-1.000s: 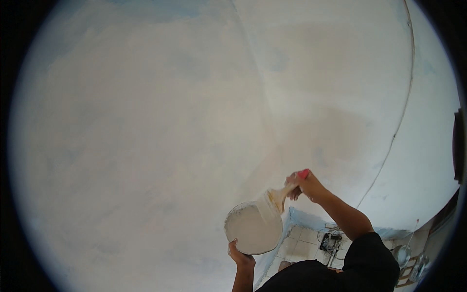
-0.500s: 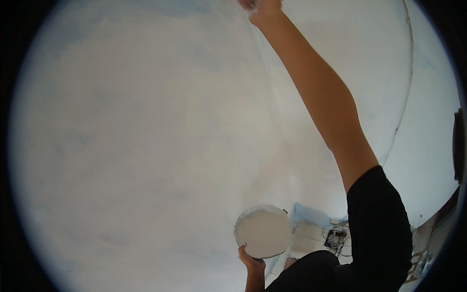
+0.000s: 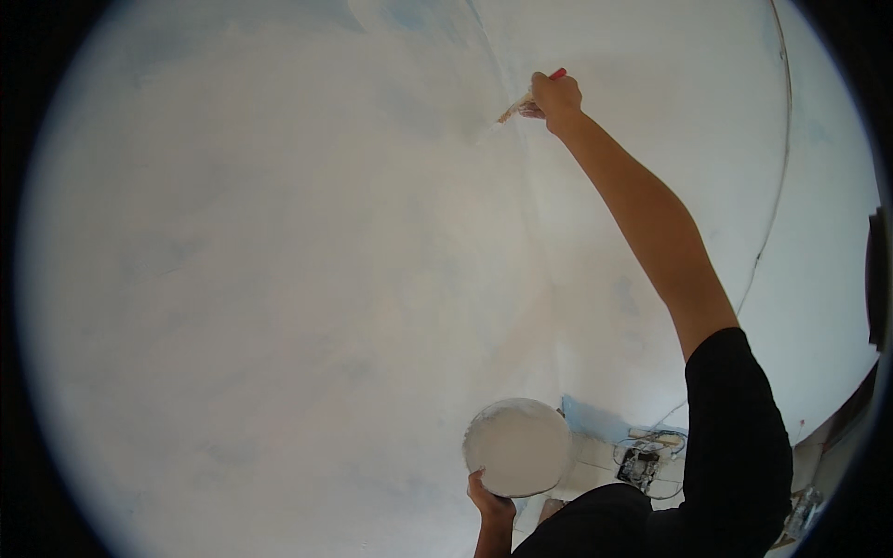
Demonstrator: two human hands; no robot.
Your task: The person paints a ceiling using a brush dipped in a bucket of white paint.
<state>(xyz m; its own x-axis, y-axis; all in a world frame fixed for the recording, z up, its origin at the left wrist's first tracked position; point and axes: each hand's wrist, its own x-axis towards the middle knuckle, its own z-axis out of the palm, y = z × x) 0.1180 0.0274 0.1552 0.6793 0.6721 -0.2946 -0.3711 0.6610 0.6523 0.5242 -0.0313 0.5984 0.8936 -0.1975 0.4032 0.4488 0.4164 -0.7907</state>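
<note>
My right hand (image 3: 558, 98) is raised to the wall and closed round a paintbrush (image 3: 514, 111) with a red handle end. The brush slants down to the left, its tip at the wall beside a faint vertical line, which looks like a corner or seam. Low in the view, my left hand (image 3: 491, 503) grips a round bucket (image 3: 510, 407), the thumb over its rim. Pale, whitish paint (image 3: 519, 451) fills the bucket; the fingers beneath are hidden.
Pale wall (image 3: 279, 279) takes up most of the view, with bluish patches at the top. A thin cable (image 3: 787, 139) runs down the right side. Below, on a tiled floor, lie a dark object with wires (image 3: 638, 467) and a clear plastic item (image 3: 806, 507).
My right hand has come down from the top edge and slightly right, bringing the brush into view. The bucket and my left hand have shifted slightly right and down in the picture.
</note>
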